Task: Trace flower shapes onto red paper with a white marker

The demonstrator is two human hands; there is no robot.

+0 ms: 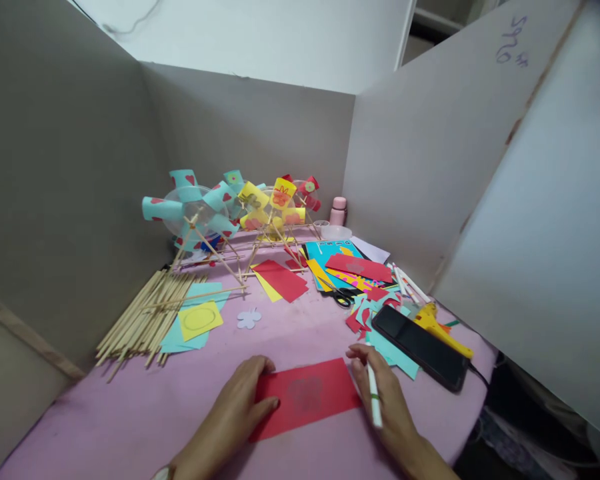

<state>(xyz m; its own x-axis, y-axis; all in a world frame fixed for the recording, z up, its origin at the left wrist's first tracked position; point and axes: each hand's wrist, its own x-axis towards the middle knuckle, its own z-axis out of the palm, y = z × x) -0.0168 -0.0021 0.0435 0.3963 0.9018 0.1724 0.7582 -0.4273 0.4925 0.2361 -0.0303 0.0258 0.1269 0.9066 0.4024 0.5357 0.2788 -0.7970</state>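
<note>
A red paper rectangle [325, 393] with a faint dark drawing lies in front of me on the pink table. My left hand [245, 397] grips its left end, thumb on top and the other fingers curled by the far edge. Beside its right edge, my right hand [380, 393] holds a white marker [374, 393] with a green band, its far end angled toward me. Beyond the sheet lies a white four-lobed paper cutout [249, 319]. To the right are light-blue paper [397, 357] and a black phone [420, 347].
Paper pinwheels on stick frames [193, 207] stand at the back. Wooden sticks [135, 320] and a yellow card [200, 320] lie left. Scissors [343, 297], paper scraps [363, 313], a yellow glue gun [443, 333] and a pink bottle [338, 212] are right. Grey partitions [250, 127] enclose the table.
</note>
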